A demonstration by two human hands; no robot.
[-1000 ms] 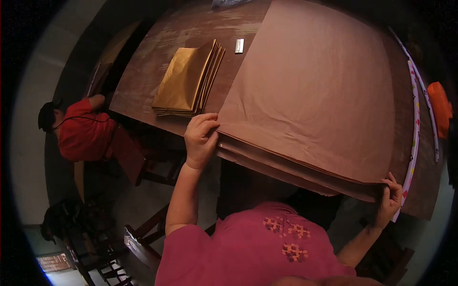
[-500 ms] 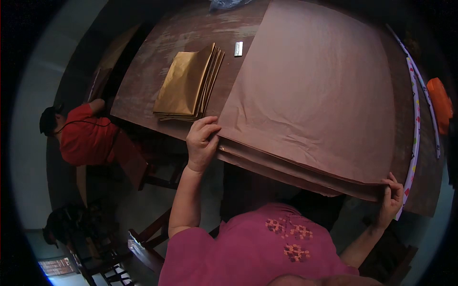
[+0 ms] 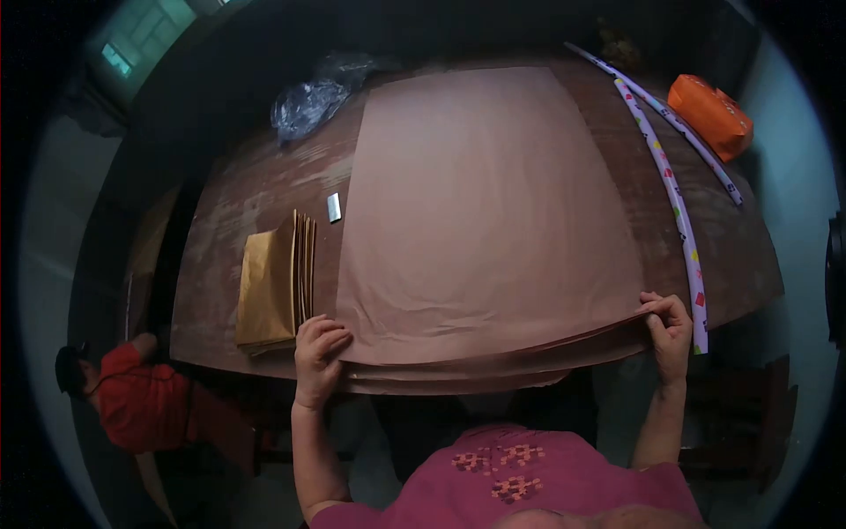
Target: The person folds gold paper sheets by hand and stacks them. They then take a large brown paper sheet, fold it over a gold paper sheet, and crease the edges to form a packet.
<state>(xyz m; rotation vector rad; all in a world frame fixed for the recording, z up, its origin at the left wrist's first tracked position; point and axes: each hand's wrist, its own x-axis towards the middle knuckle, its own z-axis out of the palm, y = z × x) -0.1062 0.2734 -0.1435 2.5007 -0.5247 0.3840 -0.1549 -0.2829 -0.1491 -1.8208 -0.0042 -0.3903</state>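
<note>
A large brownish-pink paper sheet (image 3: 485, 212) lies over the table, with wrinkles along its near edge. Under that edge more paper layers (image 3: 458, 383) show, hanging slightly past the table's front. My left hand (image 3: 319, 357) pinches the near left corner of the top sheet. At the near right corner my right hand (image 3: 668, 331) grips the sheet between thumb and fingers. Just left of my left hand stands a folded stack of gold paper (image 3: 269, 286). How many layers each hand holds cannot be made out.
On the wooden table (image 3: 220, 203) lie a small silvery rectangular piece (image 3: 334, 208) and crumpled clear plastic (image 3: 308, 106). To the right are two patterned paper rolls (image 3: 677, 203) and an orange packet (image 3: 710, 116). A person in red (image 3: 141, 397) sits at the left.
My view has turned and shifted, so the whole sheet now shows. Both hands still hold its near corners, and the near edge now bows differently, sagging less on the right.
</note>
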